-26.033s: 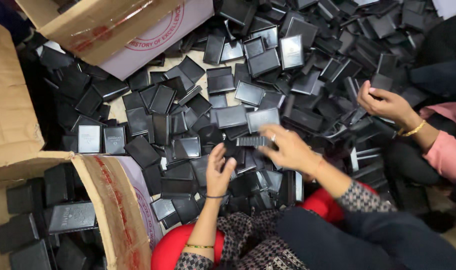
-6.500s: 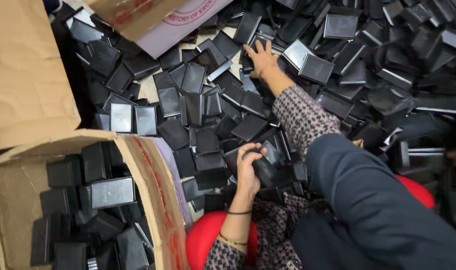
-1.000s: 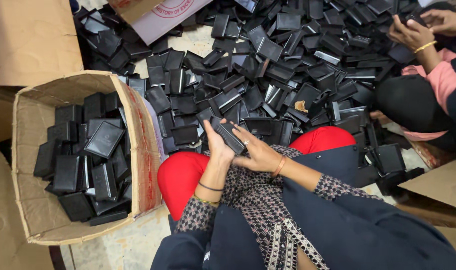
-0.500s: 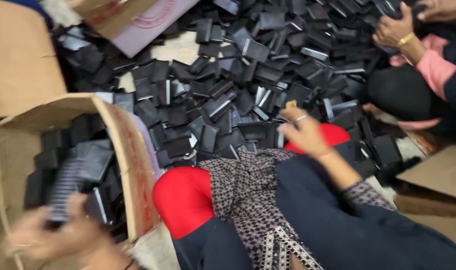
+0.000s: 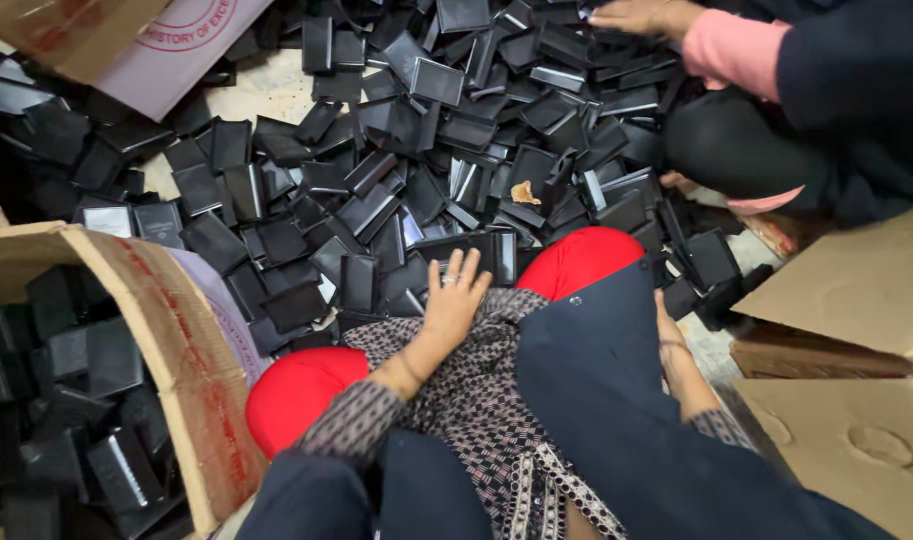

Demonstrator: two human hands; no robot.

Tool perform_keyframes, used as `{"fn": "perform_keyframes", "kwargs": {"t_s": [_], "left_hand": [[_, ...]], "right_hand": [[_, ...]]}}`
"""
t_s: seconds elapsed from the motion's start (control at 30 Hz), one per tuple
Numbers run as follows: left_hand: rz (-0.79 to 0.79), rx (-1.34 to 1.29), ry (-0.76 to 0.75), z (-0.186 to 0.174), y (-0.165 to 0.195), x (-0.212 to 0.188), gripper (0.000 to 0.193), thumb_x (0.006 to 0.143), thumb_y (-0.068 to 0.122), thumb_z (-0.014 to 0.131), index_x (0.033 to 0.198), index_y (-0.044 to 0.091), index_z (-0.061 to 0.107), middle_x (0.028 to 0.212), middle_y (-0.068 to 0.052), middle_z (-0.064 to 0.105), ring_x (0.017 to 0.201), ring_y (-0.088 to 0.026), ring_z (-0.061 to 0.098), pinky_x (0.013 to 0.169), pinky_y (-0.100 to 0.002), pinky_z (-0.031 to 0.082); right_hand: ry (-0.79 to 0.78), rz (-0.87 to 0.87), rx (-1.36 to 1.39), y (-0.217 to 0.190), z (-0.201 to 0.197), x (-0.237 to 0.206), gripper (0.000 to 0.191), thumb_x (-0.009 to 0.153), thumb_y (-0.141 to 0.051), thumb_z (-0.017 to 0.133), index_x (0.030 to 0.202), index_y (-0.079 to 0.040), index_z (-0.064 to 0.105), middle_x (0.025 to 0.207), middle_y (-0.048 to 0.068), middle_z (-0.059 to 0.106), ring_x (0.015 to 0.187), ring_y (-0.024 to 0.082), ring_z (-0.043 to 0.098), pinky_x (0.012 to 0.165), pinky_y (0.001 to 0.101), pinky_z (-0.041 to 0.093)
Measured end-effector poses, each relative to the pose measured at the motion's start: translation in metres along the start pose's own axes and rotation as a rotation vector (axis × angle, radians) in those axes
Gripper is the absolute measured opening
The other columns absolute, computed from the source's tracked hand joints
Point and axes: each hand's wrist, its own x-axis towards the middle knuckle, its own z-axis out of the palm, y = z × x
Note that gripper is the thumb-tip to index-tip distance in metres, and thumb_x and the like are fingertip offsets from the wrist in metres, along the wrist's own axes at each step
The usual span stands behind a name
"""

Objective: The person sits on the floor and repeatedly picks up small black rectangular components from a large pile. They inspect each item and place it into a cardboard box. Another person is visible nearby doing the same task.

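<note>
Both hands have come away from the box since half a second ago: my left hand (image 5: 455, 300), which was then down inside the cardboard box (image 5: 167, 350) with a black case in it, now lies flat and empty, fingers spread, on the edge of the heap of black cases (image 5: 397, 190) just ahead of my lap. It touches one upright case (image 5: 359, 283) beside its thumb side but grips nothing. My right hand (image 5: 669, 335) has dropped beside my right knee, mostly hidden behind the dark sleeve, so I cannot tell whether it is open or closed, nor whether anything sits in it. The two are well apart, with the patterned cloth of my lap and the red trousers (image 5: 299, 388) between them. As I read it, the case I held a second ago has gone into the box on my left, which already holds many dark cases stacked loosely; that one is done and the left hand is back at the pile with its fingers on the nearest cases. The heap on the floor remains large and covers most of the bare floor (image 5: 262, 90) in front of me, so by my judgement the sorting is far from over. Across the heap, another person in a pink sleeve (image 5: 737, 55) has a hand (image 5: 642, 14) on the cases at the far side, and a flattened sheet of cardboard (image 5: 857, 290) lies to my right.
</note>
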Motion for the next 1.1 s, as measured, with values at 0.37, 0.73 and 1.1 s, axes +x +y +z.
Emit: {"fn": "perform_keyframes", "kwargs": {"t_s": [0.37, 0.73, 1.1], "left_hand": [[-0.154, -0.106, -0.099, 0.129, -0.006, 0.041, 0.070, 0.080, 0.026, 0.081, 0.142, 0.039, 0.052, 0.165, -0.016, 0.027, 0.153, -0.040, 0.023, 0.115, -0.076, 0.017], [-0.467, -0.044, -0.079, 0.069, -0.094, 0.154, 0.089, 0.071, 0.035, 0.086, 0.151, 0.037, 0.048, 0.157, -0.022, 0.035, 0.141, -0.045, 0.036, 0.105, -0.069, 0.031], [-0.612, 0.600, 0.215, -0.128, -0.405, 0.254, 0.142, 0.056, 0.055, 0.096, 0.164, -0.002, 0.024, 0.171, -0.030, 0.023, 0.156, -0.047, 0.016, 0.123, -0.062, 0.013]], "right_hand": [[-0.353, 0.125, 0.104, -0.077, 0.054, 0.063, 0.071, 0.100, -0.056, 0.053, 0.147, -0.002, 0.053, 0.146, 0.015, 0.060, 0.132, 0.030, 0.059, 0.114, 0.0435, 0.045], [-0.356, -0.015, -0.381, -0.149, 0.198, 0.169, 0.086, 0.089, -0.043, 0.067, 0.159, -0.008, 0.032, 0.135, 0.013, 0.060, 0.109, 0.029, 0.063, 0.083, 0.0532, 0.047], [-0.458, -0.830, -1.756, -0.284, 0.376, 0.156, 0.077, 0.083, -0.062, 0.080, 0.139, -0.014, 0.059, 0.137, 0.019, 0.061, 0.122, 0.036, 0.065, 0.100, 0.0453, 0.054]]}}
